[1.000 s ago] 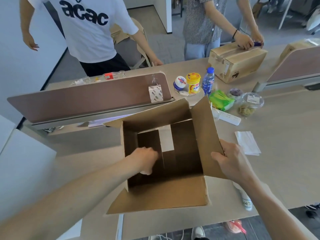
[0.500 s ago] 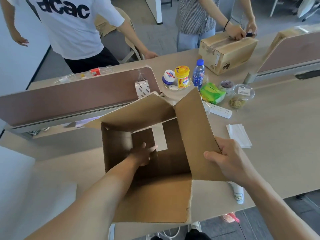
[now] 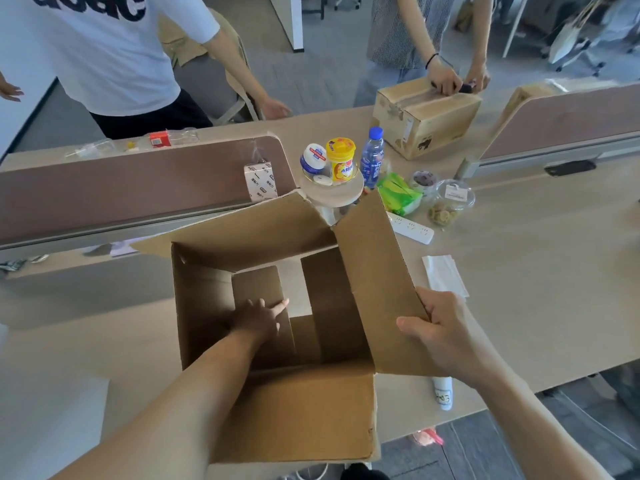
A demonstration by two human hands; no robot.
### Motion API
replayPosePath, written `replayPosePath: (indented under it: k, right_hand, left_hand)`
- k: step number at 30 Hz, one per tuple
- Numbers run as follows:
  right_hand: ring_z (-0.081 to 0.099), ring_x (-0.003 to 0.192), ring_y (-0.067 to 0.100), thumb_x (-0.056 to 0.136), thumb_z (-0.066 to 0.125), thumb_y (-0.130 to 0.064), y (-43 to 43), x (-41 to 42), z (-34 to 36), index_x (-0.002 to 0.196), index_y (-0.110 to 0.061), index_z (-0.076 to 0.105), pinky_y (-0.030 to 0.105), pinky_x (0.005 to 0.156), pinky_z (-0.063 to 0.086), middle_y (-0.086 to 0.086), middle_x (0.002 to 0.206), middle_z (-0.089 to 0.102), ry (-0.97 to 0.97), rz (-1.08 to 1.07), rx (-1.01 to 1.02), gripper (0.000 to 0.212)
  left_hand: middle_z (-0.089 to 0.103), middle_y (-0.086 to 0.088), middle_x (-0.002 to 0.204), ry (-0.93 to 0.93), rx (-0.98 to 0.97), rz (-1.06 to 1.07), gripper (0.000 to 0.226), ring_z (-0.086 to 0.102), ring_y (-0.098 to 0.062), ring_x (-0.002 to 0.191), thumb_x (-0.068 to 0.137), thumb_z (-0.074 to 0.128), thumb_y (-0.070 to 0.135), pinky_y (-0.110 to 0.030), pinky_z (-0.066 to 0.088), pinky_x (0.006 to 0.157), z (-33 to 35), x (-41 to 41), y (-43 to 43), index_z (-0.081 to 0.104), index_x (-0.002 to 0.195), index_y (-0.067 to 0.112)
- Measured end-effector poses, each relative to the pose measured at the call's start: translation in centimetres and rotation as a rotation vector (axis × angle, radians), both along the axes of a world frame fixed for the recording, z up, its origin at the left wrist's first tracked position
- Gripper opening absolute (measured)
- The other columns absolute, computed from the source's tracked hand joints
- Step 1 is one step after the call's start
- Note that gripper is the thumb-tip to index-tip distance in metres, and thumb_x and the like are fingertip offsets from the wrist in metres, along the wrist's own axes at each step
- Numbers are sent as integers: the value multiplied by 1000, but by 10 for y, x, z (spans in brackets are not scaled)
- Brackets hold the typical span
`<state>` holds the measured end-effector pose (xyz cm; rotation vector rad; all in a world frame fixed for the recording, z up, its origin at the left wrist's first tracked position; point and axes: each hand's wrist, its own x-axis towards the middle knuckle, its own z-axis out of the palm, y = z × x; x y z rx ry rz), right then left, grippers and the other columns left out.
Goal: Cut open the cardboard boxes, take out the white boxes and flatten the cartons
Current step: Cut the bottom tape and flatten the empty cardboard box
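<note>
carton (image 3: 301, 417) open on desk (image 3: 519, 289), nothing white inside | left hand (image 3: 258, 318) flat on bottom flap (image 3: 258, 289) | right hand (image 3: 440, 327) pinching side flap (image 3: 374, 271) | risk imo: shove too hard, carton skids into snack stand (image 3: 332, 194)

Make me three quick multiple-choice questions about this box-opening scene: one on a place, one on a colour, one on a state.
1. Where is the left hand? A) inside the open carton B) on a tissue C) on a chair
2. What colour is the jar beside the blue bottle? A) red B) yellow C) black
3. What is the right hand doing? A) lying flat on the desk B) holding a knife C) gripping the carton's right flap
Answers: 1 A, it presses a bottom flap inside; 2 B, body and lid are yellow; 3 C, it pinches the flap's edge.
</note>
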<state>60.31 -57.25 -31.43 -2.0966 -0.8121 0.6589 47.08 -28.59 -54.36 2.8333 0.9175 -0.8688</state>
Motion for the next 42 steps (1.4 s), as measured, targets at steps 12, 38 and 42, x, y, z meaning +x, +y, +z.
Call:
replayPosePath:
  k: [12, 38, 42]
  right_hand:
    - [60, 57, 10, 87, 64, -21, -16, -4, 19, 67, -17, 54, 21, 51, 42, -4, 64, 61, -16, -66, 4, 22]
    - [56, 48, -1, 90, 62, -6, 19, -21, 87, 73, -8, 59, 6, 43, 35, 3, 66, 64, -31, -10, 43, 17]
    - [56, 46, 0, 87, 62, -1, 22, -28, 96, 76, -6, 62, 8, 43, 37, -7, 55, 62, 19, 10, 110, 11]
  left_hand:
    - [52, -13, 130, -24, 158, 56, 53, 53, -37, 117, 89, 32, 35, -46, 44, 98, 6, -2, 20, 55, 137, 31]
    - [50, -11, 124, -1246, 490, -229, 71, 49, -29, 114, 71, 75, 58, -45, 42, 95, 308, -33, 36, 51, 121, 14]
    - [64, -1, 130, -838, 73, 82, 76, 60, -22, 118, 77, 68, 69, -40, 47, 98, 340, -48, 67, 56, 137, 23]
